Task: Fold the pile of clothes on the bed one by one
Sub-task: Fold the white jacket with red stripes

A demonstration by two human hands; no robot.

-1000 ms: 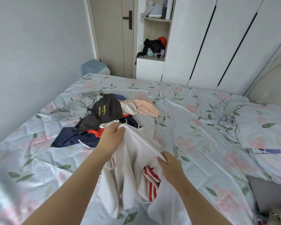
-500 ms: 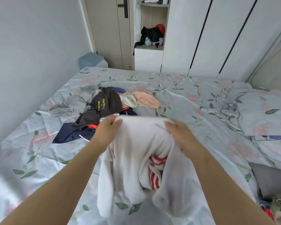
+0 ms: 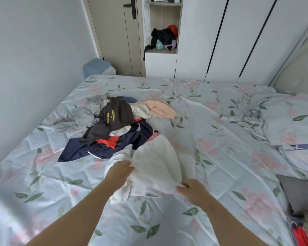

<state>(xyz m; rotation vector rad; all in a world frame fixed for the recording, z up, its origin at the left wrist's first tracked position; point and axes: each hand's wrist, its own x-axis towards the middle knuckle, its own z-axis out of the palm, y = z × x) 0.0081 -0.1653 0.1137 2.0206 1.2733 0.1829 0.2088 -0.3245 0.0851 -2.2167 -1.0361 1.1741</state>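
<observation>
1. right hand (image 3: 194, 191): nearest. The fingertips pinch the near hem of the white garment (image 3: 155, 166). The outline is blurred, so this reads as a light pinch.
2. left hand (image 3: 120, 172): at the garment's left edge, fingers curled into the cloth and gripping it.
3. white garment: the piece being handled. It lies bunched on the bed (image 3: 220, 144) between the two hands, and its far end touches the pile. Handling note: this looks like the spreading stage. Draw the two held edges apart and toward the near side, away from the pile. Lay the cloth flat and smooth it before the first fold, since a wrinkle left now would likely carry through every later fold.
4. bed: floral sheet, rumpled.
5. pile of clothes (image 3: 117, 125): just beyond the garment, left of centre, unfolded. A dark top (image 3: 116, 116) with yellow print lies uppermost, a navy-and-red piece (image 3: 103, 148) beneath it, and a peach piece (image 3: 160, 109) at the right.
6. wardrobe (image 3: 238, 32): white doors, along the far wall.
</observation>
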